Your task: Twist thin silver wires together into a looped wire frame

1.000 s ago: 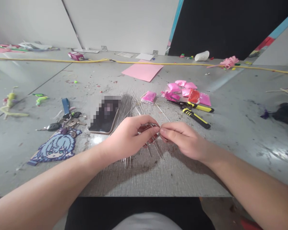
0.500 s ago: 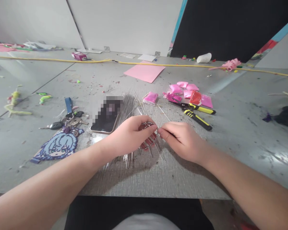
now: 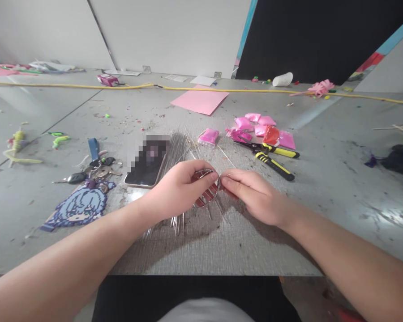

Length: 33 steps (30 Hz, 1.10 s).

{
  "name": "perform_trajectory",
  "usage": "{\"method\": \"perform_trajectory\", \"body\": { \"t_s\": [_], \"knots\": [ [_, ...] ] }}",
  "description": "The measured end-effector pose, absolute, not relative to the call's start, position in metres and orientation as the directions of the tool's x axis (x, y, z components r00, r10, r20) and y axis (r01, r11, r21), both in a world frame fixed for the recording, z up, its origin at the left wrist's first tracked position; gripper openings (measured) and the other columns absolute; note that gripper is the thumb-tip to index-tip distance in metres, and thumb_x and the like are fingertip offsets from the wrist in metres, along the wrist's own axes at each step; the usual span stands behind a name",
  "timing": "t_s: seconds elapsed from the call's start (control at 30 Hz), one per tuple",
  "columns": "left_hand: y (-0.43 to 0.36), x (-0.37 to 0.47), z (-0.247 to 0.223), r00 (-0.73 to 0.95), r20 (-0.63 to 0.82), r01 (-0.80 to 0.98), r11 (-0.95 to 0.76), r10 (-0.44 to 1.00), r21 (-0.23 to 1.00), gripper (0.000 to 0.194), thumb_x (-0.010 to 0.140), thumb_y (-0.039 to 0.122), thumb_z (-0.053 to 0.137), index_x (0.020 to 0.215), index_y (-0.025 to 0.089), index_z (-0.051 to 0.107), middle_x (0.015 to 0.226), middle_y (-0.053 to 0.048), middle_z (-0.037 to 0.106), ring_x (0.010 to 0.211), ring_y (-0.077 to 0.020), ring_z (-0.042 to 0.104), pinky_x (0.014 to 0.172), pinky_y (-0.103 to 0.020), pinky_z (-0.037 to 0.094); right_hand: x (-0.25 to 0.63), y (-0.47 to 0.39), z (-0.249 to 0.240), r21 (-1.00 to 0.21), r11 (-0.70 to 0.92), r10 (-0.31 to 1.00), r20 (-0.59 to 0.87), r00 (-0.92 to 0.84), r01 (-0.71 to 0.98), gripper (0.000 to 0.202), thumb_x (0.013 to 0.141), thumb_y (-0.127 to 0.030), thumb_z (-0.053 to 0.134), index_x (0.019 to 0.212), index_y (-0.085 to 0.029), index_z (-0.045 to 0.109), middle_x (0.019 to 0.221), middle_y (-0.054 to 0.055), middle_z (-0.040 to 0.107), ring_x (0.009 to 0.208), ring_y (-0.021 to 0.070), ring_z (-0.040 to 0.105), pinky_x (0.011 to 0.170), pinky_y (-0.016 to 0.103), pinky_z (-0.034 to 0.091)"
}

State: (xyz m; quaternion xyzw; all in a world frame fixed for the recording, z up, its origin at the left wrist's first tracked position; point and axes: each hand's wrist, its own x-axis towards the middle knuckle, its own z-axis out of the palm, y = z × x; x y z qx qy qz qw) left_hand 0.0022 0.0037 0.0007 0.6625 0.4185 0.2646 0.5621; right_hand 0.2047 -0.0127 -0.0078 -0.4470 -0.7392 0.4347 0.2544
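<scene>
A small rounded wire frame [image 3: 206, 199] of silvery wires is gripped in my left hand [image 3: 184, 185], its thumb and forefinger pinched at the frame's right rim. Close beside it, my right hand [image 3: 255, 192] pinches at the same rim, fingertips almost meeting the left thumb; a thin wire end seems to lie between them, mostly hidden. Loose wire ends stick out below the frame. Under and behind my left hand lies a bundle of straight metal wires [image 3: 177, 150] on the grey table [image 3: 195, 255].
Left of the wires lie a phone [image 3: 144, 172], keys [image 3: 102, 170] and a blue pixel-pattern charm [image 3: 80, 203]. Yellow-black pliers [image 3: 272, 163] rest at the right, beside pink packets [image 3: 243, 124]. Farther back are pink paper [image 3: 201, 99] and a yellow cord [image 3: 130, 86].
My right fingers have shifted slightly at the rim and lie straighter, with the hand turned a little. My left hand keeps its hold on the frame. The view has moved slightly.
</scene>
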Motion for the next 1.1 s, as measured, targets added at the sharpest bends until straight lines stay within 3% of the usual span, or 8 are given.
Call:
{"method": "perform_trajectory", "body": {
  "t_s": [0.2,0.33,0.47,0.6,0.8,0.97,1.1],
  "knots": [
    [0.0042,0.0020,0.0000,0.512,-0.146,0.282,-0.004,0.846,0.959,0.023,0.095,0.040,0.054,0.092,0.019,0.062,0.077,-0.001,0.064,0.067,-0.0135,0.065,0.054,-0.023,0.057,0.2045,-0.0112,-0.0053,-0.745,0.384,0.869,0.092,-0.486,0.545,0.030,0.104,-0.032,0.040,0.084,-0.017,0.058,0.073,-0.001,0.053,0.070,0.0142,0.049,0.065,0.029,0.035],
    [0.0048,0.0026,0.0014,0.512,-0.173,0.285,0.023,0.842,0.958,0.022,0.095,0.040,0.054,0.091,0.019,0.062,0.079,-0.001,0.064,0.069,-0.0138,0.066,0.053,-0.022,0.056,0.2053,-0.0111,-0.0082,-0.624,0.504,0.840,0.193,-0.508,0.597,0.032,0.104,-0.029,0.039,0.076,-0.018,0.051,0.069,0.000,0.050,0.067,0.0144,0.048,0.064,0.030,0.034],
    [0.0048,0.0029,0.0027,0.502,-0.198,0.282,0.057,0.842,0.958,0.022,0.095,0.039,0.054,0.091,0.019,0.061,0.078,-0.002,0.064,0.067,-0.0136,0.066,0.052,-0.022,0.055,0.2055,-0.0108,-0.0114,-0.579,0.543,0.826,0.237,-0.511,0.609,0.033,0.104,-0.029,0.040,0.073,-0.019,0.046,0.067,-0.001,0.047,0.065,0.0140,0.046,0.063,0.030,0.034],
    [0.0040,0.0024,0.0035,0.501,-0.178,0.271,0.042,0.847,0.962,0.021,0.094,0.038,0.055,0.091,0.018,0.062,0.075,-0.001,0.063,0.065,-0.0121,0.063,0.055,-0.022,0.055,0.2042,-0.0108,-0.0101,-0.653,0.473,0.858,0.190,-0.477,0.591,0.033,0.103,-0.035,0.043,0.075,-0.019,0.050,0.066,-0.002,0.047,0.063,0.0128,0.046,0.060,0.028,0.033],
    [0.0030,0.0018,0.0061,0.497,-0.152,0.260,0.020,0.854,0.965,0.021,0.093,0.037,0.057,0.089,0.018,0.064,0.073,0.000,0.062,0.061,-0.0103,0.059,0.054,-0.021,0.054,0.2029,-0.0136,-0.0058,-0.875,0.193,0.898,-0.025,-0.439,0.445,0.043,0.102,-0.046,0.041,0.068,-0.019,0.045,0.064,-0.003,0.043,0.062,0.0121,0.042,0.057,0.027,0.032],
    [0.0024,0.0007,0.0090,0.494,-0.153,0.278,0.011,0.856,0.961,0.020,0.093,0.037,0.057,0.089,0.019,0.064,0.073,0.000,0.062,0.063,-0.0111,0.059,0.054,-0.022,0.055,0.2050,-0.0134,-0.0096,-0.966,0.013,0.878,-0.113,-0.465,0.259,0.036,0.101,-0.037,0.038,0.078,-0.019,0.059,0.064,-0.001,0.050,0.063,0.0140,0.047,0.060,0.028,0.035],
    [0.0029,-0.0001,0.0079,0.505,-0.135,0.279,-0.013,0.852,0.960,0.020,0.093,0.037,0.056,0.089,0.020,0.064,0.075,0.000,0.062,0.065,-0.0118,0.060,0.052,-0.021,0.053,0.2071,-0.0119,-0.0117,-0.978,-0.043,0.886,-0.132,-0.445,0.204,0.033,0.099,-0.035,0.040,0.078,-0.019,0.060,0.063,-0.001,0.051,0.063,0.0145,0.047,0.059,0.029,0.035]
  ]
}}
